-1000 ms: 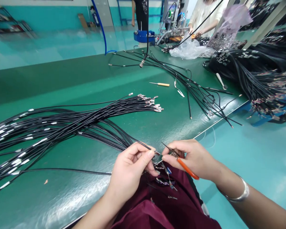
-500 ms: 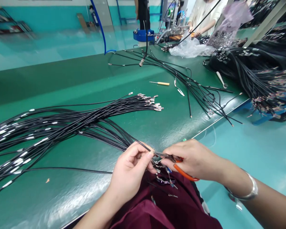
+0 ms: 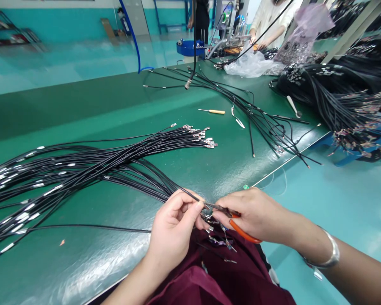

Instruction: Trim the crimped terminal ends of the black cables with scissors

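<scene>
My left hand [image 3: 178, 224] is closed on a black cable [image 3: 190, 195], pinching it near its end between thumb and fingers. In my right hand [image 3: 250, 212] are pliers [image 3: 244, 232] with orange handles; their dark jaws reach to the cable end at my left fingertips. Whether the jaws are closed on the cable end I cannot tell. Several cable ends with metal connectors [image 3: 220, 241] hang below my hands, over the maroon cloth on my lap. A bundle of black cables [image 3: 114, 161] with white labels runs across the green table [image 3: 92, 101] from the left.
A yellow-handled pick [image 3: 216, 112] and a white strip [image 3: 238, 118] lie farther back. Loose black cables [image 3: 257, 108] spread at the right, near a brush-like tool [image 3: 292, 106]. A large cable heap [image 3: 330, 93] stands beyond. A co-worker [image 3: 269, 25] works at the back.
My hands stay together at the cable end, with the pliers shifted very slightly. The view has moved a little; a person in dark clothes at the back has shifted right.
</scene>
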Action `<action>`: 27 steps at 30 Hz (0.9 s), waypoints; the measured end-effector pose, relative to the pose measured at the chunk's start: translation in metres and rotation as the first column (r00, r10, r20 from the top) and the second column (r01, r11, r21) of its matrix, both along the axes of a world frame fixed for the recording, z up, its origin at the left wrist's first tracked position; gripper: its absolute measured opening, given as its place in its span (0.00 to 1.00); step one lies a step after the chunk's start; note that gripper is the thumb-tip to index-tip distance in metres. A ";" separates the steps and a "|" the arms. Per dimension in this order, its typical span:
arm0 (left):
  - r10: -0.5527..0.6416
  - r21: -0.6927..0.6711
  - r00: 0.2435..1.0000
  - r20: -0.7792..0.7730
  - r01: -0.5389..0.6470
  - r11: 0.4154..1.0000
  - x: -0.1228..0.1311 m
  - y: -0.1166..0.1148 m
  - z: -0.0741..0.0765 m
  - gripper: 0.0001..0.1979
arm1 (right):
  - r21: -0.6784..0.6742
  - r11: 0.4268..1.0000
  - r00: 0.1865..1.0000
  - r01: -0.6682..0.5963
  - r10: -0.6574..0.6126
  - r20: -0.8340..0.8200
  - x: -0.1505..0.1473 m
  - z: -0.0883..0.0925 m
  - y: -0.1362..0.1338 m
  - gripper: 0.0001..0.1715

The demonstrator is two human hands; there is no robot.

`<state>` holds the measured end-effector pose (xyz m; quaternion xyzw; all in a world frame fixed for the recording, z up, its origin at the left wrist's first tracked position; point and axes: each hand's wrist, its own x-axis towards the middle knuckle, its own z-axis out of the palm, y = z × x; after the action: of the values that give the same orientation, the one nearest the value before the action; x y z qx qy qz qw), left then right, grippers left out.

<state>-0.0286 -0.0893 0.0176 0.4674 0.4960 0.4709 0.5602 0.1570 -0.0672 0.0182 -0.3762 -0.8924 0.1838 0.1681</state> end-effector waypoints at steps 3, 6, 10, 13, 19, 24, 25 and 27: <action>0.037 -0.011 0.998 0.042 -0.037 0.999 0.001 0.000 0.002 0.07 | -0.030 1.000 0.999 0.004 -0.005 -0.043 -0.002 -0.002 0.000 0.18; 0.033 -0.055 0.997 0.064 -0.030 0.998 0.001 0.001 0.003 0.08 | -0.116 0.992 0.993 0.047 -0.059 -0.102 -0.002 -0.003 0.001 0.21; -0.028 -0.165 0.994 0.107 0.046 0.985 0.000 0.004 0.006 0.08 | -0.459 0.874 0.902 0.158 -0.317 -0.292 -0.002 0.000 0.003 0.13; -0.071 -0.228 0.978 0.198 0.116 0.967 0.002 0.008 0.009 0.09 | -0.656 0.753 0.775 0.059 -0.449 -0.445 -0.006 0.002 0.005 0.11; -0.095 -0.294 0.913 0.396 0.224 0.929 0.005 0.019 0.011 0.07 | -0.774 0.610 0.574 -0.170 -0.578 -0.581 -0.012 -0.005 0.012 0.11; -0.058 -0.274 0.878 0.475 0.210 0.938 0.005 0.025 0.004 0.04 | -0.811 0.510 0.487 -0.286 -0.652 -0.581 -0.011 -0.007 0.016 0.14; -0.052 -0.272 0.877 0.478 0.204 0.940 0.005 0.025 0.003 0.04 | -0.810 0.514 0.478 -0.282 -0.657 -0.583 -0.009 -0.006 0.016 0.13; -0.038 -0.268 0.878 0.477 0.186 0.945 0.005 0.025 0.002 0.04 | -0.797 0.544 0.473 -0.263 -0.647 -0.598 -0.003 -0.004 0.012 0.12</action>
<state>-0.0232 -0.0643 0.0193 0.2768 0.3856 0.4530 0.7546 0.1543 -0.0550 0.0142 -0.3770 -0.4299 0.7070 0.4162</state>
